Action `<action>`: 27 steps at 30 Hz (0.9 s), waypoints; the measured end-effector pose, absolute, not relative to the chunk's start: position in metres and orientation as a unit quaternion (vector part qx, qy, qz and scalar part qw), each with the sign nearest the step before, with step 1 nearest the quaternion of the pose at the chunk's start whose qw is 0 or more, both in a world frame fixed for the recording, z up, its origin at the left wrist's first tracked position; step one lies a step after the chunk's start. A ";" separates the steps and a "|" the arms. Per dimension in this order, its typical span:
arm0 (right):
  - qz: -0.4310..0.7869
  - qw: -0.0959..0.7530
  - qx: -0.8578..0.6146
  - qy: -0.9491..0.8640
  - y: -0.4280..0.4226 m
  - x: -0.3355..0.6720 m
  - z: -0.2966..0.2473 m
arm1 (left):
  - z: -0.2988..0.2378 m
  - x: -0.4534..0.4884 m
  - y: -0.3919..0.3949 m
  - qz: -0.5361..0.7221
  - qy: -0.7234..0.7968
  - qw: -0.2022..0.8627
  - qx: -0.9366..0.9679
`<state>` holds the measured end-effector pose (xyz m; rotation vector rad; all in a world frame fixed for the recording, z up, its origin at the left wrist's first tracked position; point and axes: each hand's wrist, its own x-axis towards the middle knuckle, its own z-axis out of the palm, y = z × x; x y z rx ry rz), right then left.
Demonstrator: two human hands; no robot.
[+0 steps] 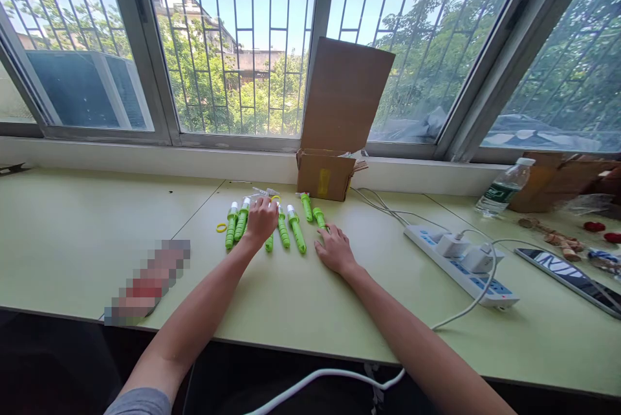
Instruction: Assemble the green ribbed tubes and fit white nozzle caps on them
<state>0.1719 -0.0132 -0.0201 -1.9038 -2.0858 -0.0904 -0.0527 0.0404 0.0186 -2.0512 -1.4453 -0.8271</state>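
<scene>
Several green stick-shaped parts with white caps (294, 229) lie in a row on the pale green table (97, 234). My left hand (261, 220) rests palm down over the middle of the row, fingers curled onto one green part (268, 244). My right hand (334, 250) lies flat on the table to the right of the row, fingers apart, its fingertips touching the rightmost green part (319, 217). A small yellow ring (221, 228) sits at the left end of the row.
An open cardboard box (324, 172) stands behind the row against the window sill. To the right lie a white power strip (460, 264) with plugs and cables, a water bottle (504, 187), a phone (567, 275) and small clutter. A blurred object (148, 282) lies at the front left.
</scene>
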 end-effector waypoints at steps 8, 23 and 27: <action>-0.054 0.209 -0.681 -0.700 -0.015 0.172 -0.019 | 0.019 -0.052 0.039 -0.302 -0.530 0.247 -0.753; -0.058 0.195 -0.692 -0.692 -0.011 0.175 -0.022 | 0.020 -0.051 0.036 -0.312 -0.507 0.215 -0.774; -0.065 0.190 -0.694 -0.691 -0.010 0.175 -0.023 | 0.020 -0.049 0.035 -0.304 -0.490 0.215 -0.788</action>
